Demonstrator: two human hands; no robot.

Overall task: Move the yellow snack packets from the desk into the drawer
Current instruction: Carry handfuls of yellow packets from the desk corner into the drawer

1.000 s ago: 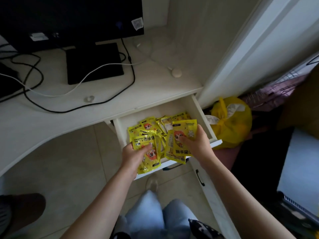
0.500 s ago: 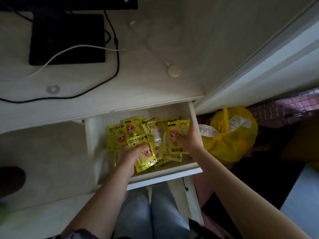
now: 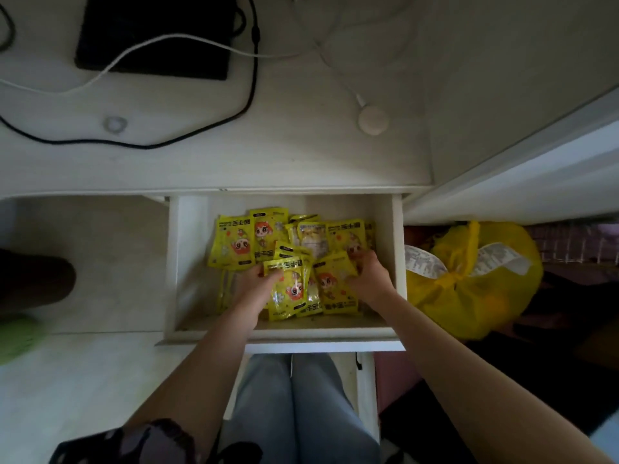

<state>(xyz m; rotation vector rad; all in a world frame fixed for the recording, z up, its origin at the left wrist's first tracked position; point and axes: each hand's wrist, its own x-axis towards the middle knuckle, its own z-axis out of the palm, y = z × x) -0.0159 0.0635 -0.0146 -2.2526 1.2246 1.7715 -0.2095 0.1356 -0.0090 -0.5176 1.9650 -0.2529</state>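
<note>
1. Head view: the left hand (image 3: 249, 291) is seen low in the open drawer (image 3: 187, 262), thumb and fingers pinched on the top edge of a front packet (image 3: 288, 289), which is propped up at a tilt over the others.
2. The right hand (image 3: 366, 279) is curled with its fingers closed on the upper right corner of a second packet (image 3: 335, 286) just beside the first; how firmly it is held cannot be told.
3. Behind both hands, the yellow snack packets (image 3: 234, 241) are piled across the drawer floor, overlapping, some flat and some leaning, from the middle to the right wall.
4. On the desk (image 3: 301, 155) above, no yellow packet can be seen; only a black cable (image 3: 249, 92), a white cable (image 3: 167, 40), a dark flat device (image 3: 154, 31) and a small round puck (image 3: 372, 120) are shown.
5. Beside the drawer, on the right, a knotted yellow plastic bag (image 3: 469, 289) is lying on the floor, no part of the task.
6. The step judged in hand: the last packets are being laid down and tidied inside the drawer.
7. What is called for next, by judgement: both packets to be released flat, the hands withdrawn clear of the front rim, and the drawer perhaps pushed shut.
</note>
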